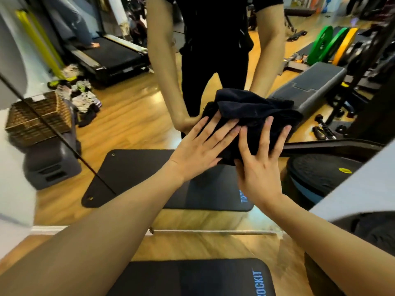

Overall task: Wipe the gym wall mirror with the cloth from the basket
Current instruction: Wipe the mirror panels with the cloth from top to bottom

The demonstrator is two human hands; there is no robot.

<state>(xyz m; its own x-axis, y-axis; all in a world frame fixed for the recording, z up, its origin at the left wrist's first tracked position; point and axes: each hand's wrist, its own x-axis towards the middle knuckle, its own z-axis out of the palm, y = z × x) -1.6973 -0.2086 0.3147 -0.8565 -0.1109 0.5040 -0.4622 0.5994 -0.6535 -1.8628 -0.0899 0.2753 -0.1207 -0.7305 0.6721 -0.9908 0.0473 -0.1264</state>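
A crumpled dark navy cloth is pressed flat against the wall mirror. My left hand lies on the cloth's lower left part with its fingers spread. Beside it, my right hand presses the cloth's lower right part, fingers also spread. Both palms hold the cloth to the glass. The mirror shows my reflection in black clothes, with the reflected arms meeting the cloth. A woven basket appears at the left on a grey step block, partly seen as a reflection.
A black exercise mat lies on the wooden floor at the mirror's foot. A dark balance dome sits at the right. The mirror's bottom edge runs across. Reflected: a treadmill, weight plates, a bench, scattered shoes.
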